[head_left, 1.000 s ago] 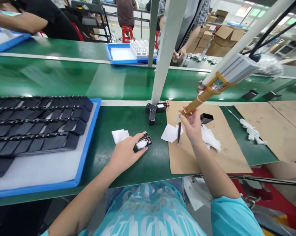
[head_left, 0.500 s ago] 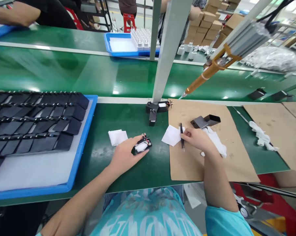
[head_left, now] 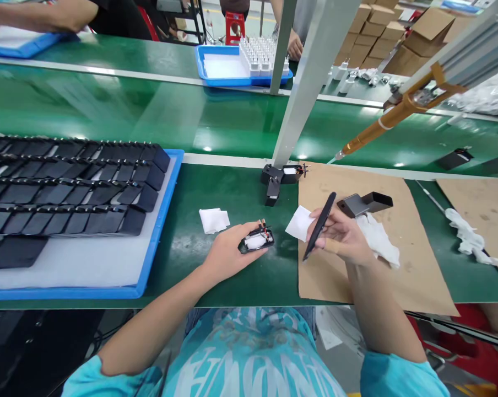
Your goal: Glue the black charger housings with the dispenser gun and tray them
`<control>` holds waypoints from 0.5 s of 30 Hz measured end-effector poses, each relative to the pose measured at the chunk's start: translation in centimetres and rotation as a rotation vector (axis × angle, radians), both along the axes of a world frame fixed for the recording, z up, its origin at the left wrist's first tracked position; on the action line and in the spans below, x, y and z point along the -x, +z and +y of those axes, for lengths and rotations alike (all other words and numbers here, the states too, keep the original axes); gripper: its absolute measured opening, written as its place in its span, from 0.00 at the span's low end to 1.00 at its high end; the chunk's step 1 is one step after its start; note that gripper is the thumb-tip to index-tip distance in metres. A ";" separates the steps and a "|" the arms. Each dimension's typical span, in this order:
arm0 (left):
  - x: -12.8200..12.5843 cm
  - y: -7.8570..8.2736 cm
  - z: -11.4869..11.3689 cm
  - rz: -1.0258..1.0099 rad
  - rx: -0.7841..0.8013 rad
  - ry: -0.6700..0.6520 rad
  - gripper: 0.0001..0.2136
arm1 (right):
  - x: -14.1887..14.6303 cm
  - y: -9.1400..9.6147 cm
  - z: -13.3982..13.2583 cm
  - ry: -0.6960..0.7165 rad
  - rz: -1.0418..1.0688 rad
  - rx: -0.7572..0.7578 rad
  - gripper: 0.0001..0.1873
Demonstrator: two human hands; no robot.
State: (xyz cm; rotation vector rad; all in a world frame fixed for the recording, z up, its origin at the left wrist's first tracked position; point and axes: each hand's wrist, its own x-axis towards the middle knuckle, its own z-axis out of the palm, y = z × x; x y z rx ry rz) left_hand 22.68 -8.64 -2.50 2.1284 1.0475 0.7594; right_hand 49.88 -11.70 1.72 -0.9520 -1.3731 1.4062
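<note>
My left hand [head_left: 228, 251] grips a small black part with a white inside and red wires [head_left: 257, 240], resting on the green bench. My right hand [head_left: 342, 237] is closed round black tweezers [head_left: 320, 225], tip pointing down and left, just right of the part. A white paper square [head_left: 299, 223] lies under the tweezers on the brown cardboard sheet [head_left: 368, 275]. A white cloth [head_left: 379, 240] and two black rectangular sleeves [head_left: 364, 203] sit beside my right hand. The gold dispenser nozzle [head_left: 373, 131] hangs above, untouched.
A blue tray [head_left: 150, 259] of black parts fills the left. A small black fixture [head_left: 280, 177] stands by the metal post [head_left: 310, 82]. Another white square [head_left: 214, 220] lies on the bench. Other people's hands work at the far bench beside a blue tray of white parts [head_left: 244, 63].
My right hand let go of the gold nozzle, dropped to the cardboard and picked up the black tweezers, lifting them toward the part. The left hand kept holding the part.
</note>
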 end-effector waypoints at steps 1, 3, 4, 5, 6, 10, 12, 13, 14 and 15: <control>0.0 0.0 0.0 -0.003 0.003 -0.005 0.22 | 1.1 0.0 0.0 0.064 0.022 -0.024 0.16; -0.1 0.0 -0.1 -0.012 0.013 -0.012 0.22 | 3.0 0.0 0.0 0.114 0.030 -0.082 0.11; -0.1 -0.1 -0.1 -0.021 0.017 -0.018 0.21 | 3.8 0.1 0.0 0.090 -0.002 -0.125 0.09; -0.1 -0.1 -0.1 -0.032 0.019 -0.025 0.21 | 4.5 0.1 0.0 0.047 -0.062 -0.179 0.08; -0.2 0.0 -0.2 -0.044 0.022 -0.032 0.21 | 5.0 0.2 0.1 0.000 -0.132 -0.252 0.07; -0.2 0.2 -0.3 -0.099 0.046 -0.074 0.20 | 5.7 -0.2 0.7 -0.090 -0.283 -0.597 0.05; -0.2 0.5 -0.4 -0.122 0.087 -0.097 0.21 | 5.7 -0.6 0.8 -0.105 -0.284 -0.663 0.06; -0.1 0.6 -0.5 -0.133 0.109 -0.106 0.21 | 5.7 -0.8 0.8 -0.109 -0.284 -0.665 0.06; -0.1 0.7 -0.6 -0.140 0.131 -0.114 0.21 | 5.6 -0.9 0.8 -0.108 -0.280 -0.657 0.07; -0.1 0.8 -0.6 -0.147 0.148 -0.120 0.21 | 5.6 -1.0 0.8 -0.103 -0.273 -0.646 0.07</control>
